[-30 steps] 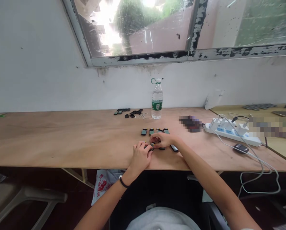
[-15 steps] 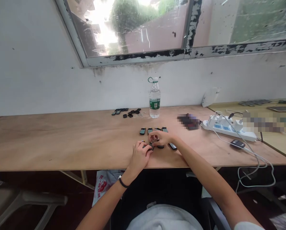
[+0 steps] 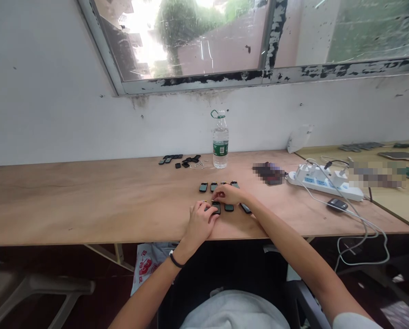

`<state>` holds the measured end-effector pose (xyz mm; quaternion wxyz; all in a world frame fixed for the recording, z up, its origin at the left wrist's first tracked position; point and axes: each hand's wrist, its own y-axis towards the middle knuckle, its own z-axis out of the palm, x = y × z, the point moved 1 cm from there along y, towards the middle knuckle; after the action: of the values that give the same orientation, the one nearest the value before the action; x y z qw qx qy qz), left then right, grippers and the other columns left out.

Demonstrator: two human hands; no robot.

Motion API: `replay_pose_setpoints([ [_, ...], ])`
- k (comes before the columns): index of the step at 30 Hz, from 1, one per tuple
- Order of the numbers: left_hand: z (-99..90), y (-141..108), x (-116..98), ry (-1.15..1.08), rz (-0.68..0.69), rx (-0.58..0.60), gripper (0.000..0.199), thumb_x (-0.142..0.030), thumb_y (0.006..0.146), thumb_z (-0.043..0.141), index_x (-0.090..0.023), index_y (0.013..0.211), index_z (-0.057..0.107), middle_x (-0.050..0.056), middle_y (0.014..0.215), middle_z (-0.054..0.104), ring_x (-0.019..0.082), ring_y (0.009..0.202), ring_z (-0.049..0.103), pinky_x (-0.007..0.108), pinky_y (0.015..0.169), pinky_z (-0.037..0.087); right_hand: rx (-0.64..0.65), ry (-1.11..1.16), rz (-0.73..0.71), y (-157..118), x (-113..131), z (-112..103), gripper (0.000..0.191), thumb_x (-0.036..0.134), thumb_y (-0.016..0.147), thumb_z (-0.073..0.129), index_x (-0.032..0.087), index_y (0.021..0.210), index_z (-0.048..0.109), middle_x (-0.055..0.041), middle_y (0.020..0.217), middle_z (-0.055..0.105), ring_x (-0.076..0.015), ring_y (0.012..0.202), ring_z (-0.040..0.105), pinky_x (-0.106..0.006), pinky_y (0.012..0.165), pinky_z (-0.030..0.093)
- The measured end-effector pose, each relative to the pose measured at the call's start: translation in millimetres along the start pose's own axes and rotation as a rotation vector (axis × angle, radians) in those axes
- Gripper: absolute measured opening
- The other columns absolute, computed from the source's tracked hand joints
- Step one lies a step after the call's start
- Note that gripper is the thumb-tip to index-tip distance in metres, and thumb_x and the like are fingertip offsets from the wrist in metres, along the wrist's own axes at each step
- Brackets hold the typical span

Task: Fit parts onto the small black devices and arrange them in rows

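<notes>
Step in hand: I am setting a small black fob [image 3: 216, 208] down into the near row on the wooden bench [image 3: 88, 201]; I judge it best to keep it flat, line its long edge with its neighbour and press lightly with the fingertips only.
Left hand: my left hand [image 3: 199, 222] rests on the bench edge, fingers curled, its fingertips touching the fob's left side; whether they pinch it or merely steady it I cannot tell.
Right hand: my right hand [image 3: 230, 194] arches over from the right, fingers bent down, tips on or just above the fob's far end; the grip itself is hidden.
Fob position: it lies between both hands, on the bench, just left of another fob [image 3: 229, 207].
Near row: a third fob [image 3: 245, 208] lies aslant beside my right wrist.
Far row: four fobs [image 3: 203, 187] stand in line just beyond my fingers.
Further back: a water bottle [image 3: 220, 141], upright, well apart; loose dark parts [image 3: 182, 160] to its left.
Right side: a power strip [image 3: 324, 185] with cables.
</notes>
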<state>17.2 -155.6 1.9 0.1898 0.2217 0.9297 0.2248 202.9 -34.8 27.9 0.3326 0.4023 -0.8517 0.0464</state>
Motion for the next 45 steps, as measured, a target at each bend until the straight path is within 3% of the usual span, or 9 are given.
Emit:
replay_pose_setpoints([
  [6, -0.8, 0, -1, -0.017, -0.008, -0.002, 0.011, -0.020, 0.095, 0.075, -0.025, 0.105, 0.075, 0.004, 0.107, 0.070, 0.025, 0.113, 0.057, 0.042, 0.092, 0.041, -0.046, 0.054, -0.022, -13, 4, -19, 0.024, 0.013, 0.088, 0.058, 0.017, 0.100, 0.078, -0.0055, 0.095, 0.077, -0.0168, 0.079, 0.066, -0.025, 0.069, 0.050],
  [12, -3.8, -1, -2, -0.002, -0.004, -0.021, 0.013, -0.019, 0.094, 0.076, -0.025, 0.105, 0.074, 0.004, 0.111, 0.071, 0.026, 0.115, 0.056, 0.043, 0.093, 0.040, 0.114, 0.099, -0.135, -47, -2, -32, 0.035, 0.008, 0.077, 0.057, 0.018, 0.105, 0.076, -0.0079, 0.111, 0.075, -0.0210, 0.102, 0.067, -0.028, 0.083, 0.055],
  [18, -5.0, 6, -18, -0.062, 0.016, 0.006, 0.022, -0.025, 0.090, 0.082, -0.028, 0.111, 0.074, 0.004, 0.115, 0.069, 0.026, 0.119, 0.056, 0.044, 0.094, 0.038, 0.059, 0.094, -0.111, -57, -12, -29, 0.026, 0.020, 0.080, 0.066, 0.016, 0.105, 0.069, -0.0078, 0.104, 0.070, -0.0168, 0.085, 0.060, -0.026, 0.070, 0.050],
  [25, 5.3, 26, -42, 0.089, 0.062, 0.122, 0.013, -0.030, 0.096, 0.075, -0.024, 0.107, 0.074, 0.006, 0.116, 0.071, 0.028, 0.117, 0.055, 0.048, 0.093, 0.036, 0.072, 0.085, -0.170, -55, -17, -28, 0.025, 0.025, 0.082, 0.067, 0.015, 0.104, 0.071, -0.0063, 0.099, 0.068, -0.0145, 0.078, 0.054, -0.026, 0.069, 0.046],
  [33, 10.0, 29, -39, 0.075, 0.073, 0.108, 0.004, -0.026, 0.097, 0.074, -0.025, 0.100, 0.075, 0.005, 0.107, 0.073, 0.026, 0.111, 0.056, 0.047, 0.093, 0.034, 0.097, 0.123, -0.154, -52, -21, -24, 0.027, 0.016, 0.076, 0.066, 0.016, 0.102, 0.067, -0.0033, 0.095, 0.063, -0.0139, 0.078, 0.052, -0.024, 0.068, 0.044],
  [41, 10.3, 29, -37, 0.009, 0.052, 0.109, 0.008, -0.019, 0.096, 0.073, -0.025, 0.094, 0.078, 0.004, 0.101, 0.073, 0.025, 0.108, 0.058, 0.047, 0.092, 0.035, 0.109, 0.158, -0.122, -50, -19, -28, 0.025, 0.021, 0.070, 0.070, 0.018, 0.090, 0.056, 0.0030, 0.078, 0.051, -0.0130, 0.072, 0.046, -0.024, 0.064, 0.037],
  [45, 9.1, 30, -36, 0.011, 0.053, 0.111, 0.005, -0.022, 0.096, 0.074, -0.025, 0.096, 0.078, 0.004, 0.103, 0.073, 0.026, 0.109, 0.058, 0.046, 0.090, 0.035, 0.051, 0.160, -0.115, -52, -14, -28, 0.022, 0.020, 0.073, 0.070, 0.018, 0.091, 0.058, 0.0009, 0.086, 0.058, -0.0129, 0.074, 0.049, -0.024, 0.066, 0.040],
])
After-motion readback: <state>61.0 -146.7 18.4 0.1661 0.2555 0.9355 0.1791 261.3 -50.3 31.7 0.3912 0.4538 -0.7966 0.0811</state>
